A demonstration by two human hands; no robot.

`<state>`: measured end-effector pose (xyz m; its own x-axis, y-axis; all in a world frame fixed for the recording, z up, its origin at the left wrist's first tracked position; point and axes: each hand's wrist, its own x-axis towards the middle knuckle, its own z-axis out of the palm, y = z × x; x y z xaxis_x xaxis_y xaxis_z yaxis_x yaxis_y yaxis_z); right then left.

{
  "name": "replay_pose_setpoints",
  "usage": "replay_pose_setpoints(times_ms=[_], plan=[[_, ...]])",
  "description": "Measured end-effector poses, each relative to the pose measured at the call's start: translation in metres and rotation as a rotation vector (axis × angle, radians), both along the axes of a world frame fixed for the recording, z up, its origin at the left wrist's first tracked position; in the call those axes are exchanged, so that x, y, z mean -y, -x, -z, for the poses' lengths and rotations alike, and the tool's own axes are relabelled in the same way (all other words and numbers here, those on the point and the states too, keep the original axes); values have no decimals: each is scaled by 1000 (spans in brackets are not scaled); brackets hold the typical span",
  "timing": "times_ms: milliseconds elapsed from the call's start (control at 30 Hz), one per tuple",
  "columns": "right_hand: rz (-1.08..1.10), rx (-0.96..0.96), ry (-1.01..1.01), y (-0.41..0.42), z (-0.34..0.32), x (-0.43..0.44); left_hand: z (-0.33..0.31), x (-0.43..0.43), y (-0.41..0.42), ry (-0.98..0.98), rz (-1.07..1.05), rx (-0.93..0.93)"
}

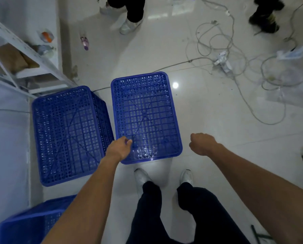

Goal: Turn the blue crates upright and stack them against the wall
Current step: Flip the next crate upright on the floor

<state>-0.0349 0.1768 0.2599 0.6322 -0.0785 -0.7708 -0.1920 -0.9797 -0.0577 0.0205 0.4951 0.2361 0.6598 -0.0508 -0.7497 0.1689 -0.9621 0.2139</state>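
Two upturned blue perforated plastic crates, one (pixel 146 117) by the person's feet, another (pixel 68 134) beside the wall; left hand (pixel 118 149) pinches the nearer crate's corner; right hand (pixel 201 144) curled, empty; tangled white cables (pixel 235 55) beyond.

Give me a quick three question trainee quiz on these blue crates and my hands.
1. True or false: the middle crate lies bottom-up.
2. Which hand is at that crate's near corner? A) left hand B) right hand C) both
3. Fill in: the crate by the wall lies beside the white ____.

Key: 1 true. 2 A. 3 shelf.
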Motion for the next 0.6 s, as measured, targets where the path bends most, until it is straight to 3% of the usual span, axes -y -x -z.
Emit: replay_pose_setpoints(times_ms=[467,600], plan=[[45,-29,-39,-85,224,3,220,-29,-49,-96,-97,-4],[132,93,-46,-94,261,8,251,-32,-49,-199,-165,-12]])
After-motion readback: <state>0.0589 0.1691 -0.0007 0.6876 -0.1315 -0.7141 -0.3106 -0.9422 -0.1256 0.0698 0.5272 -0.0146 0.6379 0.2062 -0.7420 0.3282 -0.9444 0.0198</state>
